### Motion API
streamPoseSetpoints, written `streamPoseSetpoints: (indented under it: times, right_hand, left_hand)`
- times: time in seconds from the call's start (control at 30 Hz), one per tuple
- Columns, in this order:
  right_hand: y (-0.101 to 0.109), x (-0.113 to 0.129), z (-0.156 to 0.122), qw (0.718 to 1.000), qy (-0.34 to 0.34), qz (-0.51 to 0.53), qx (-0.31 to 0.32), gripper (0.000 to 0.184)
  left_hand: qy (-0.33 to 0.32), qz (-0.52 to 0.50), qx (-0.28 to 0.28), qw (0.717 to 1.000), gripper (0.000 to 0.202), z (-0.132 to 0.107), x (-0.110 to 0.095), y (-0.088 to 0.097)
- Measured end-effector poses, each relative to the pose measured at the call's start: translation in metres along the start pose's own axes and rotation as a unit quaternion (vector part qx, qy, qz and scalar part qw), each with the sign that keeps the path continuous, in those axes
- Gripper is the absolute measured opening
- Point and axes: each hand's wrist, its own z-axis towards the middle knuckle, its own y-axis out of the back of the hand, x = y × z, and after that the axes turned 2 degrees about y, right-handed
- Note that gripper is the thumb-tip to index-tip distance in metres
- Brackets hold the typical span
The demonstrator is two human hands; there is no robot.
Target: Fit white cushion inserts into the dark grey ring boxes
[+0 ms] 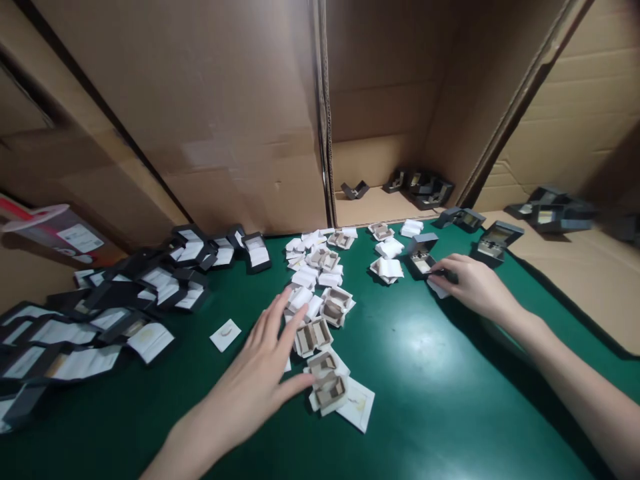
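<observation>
My left hand (273,357) hovers with spread fingers beside a column of small white and grey-brown folded card inserts (334,305), holding nothing. Its thumb comes near a lower insert (327,381), which lies on a flat white card (361,405). On the right, my right hand (467,283) has its fingers pinched together at a small dark hinged box (423,253) whose lid stands up. A slim dark thing shows at those fingertips, too small to name. Just under them is a white piece (439,288).
Many open dark boxes with white linings (160,283) crowd the left of the green table (415,413). A white card (225,335) lies nearer the middle. More dark boxes (500,240) stand at the right, some inside cardboard compartments (377,207). A red container (70,233) is at far left.
</observation>
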Motion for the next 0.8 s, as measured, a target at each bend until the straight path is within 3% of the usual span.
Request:
streamPoseSetpoints:
  times: [0.1, 0.2, 0.33, 0.43, 0.53, 0.63, 0.8]
  right_hand:
    - [0.002, 0.01, -0.002, 0.999, -0.015, 0.019, 0.025, 0.025]
    - [0.003, 0.02, -0.006, 0.998, -0.004, 0.032, 0.048, 0.02]
    - [0.005, 0.031, -0.008, 0.998, 0.004, 0.021, 0.062, 0.017]
    - [0.007, 0.034, -0.007, 0.998, -0.001, 0.014, 0.067, 0.016]
    - [0.008, 0.036, -0.007, 0.997, -0.004, 0.017, 0.07, 0.017]
    - [0.012, 0.037, -0.007, 0.998, -0.013, 0.032, 0.057, 0.019]
    - [0.029, 0.031, -0.012, 0.997, -0.058, 0.039, 0.04, 0.024]
  left_hand:
    - [-0.107, -0.006, -0.006, 0.994, 0.08, 0.002, -0.015, -0.026]
    - [-0.228, 0.012, -0.042, 0.973, 0.076, 0.019, -0.028, -0.044]
    - [-0.251, 0.036, -0.096, 0.962, 0.066, 0.06, -0.046, -0.057]
    - [-0.267, 0.044, -0.206, 0.94, 0.055, 0.094, -0.061, -0.062]
    - [-0.312, 0.051, -0.331, 0.889, 0.028, 0.119, -0.07, -0.065]
    - [-0.339, 0.058, -0.379, 0.859, 0.019, 0.129, -0.071, -0.064]
    - [-0.334, 0.085, -0.401, 0.849, 0.022, 0.125, -0.062, -0.06]
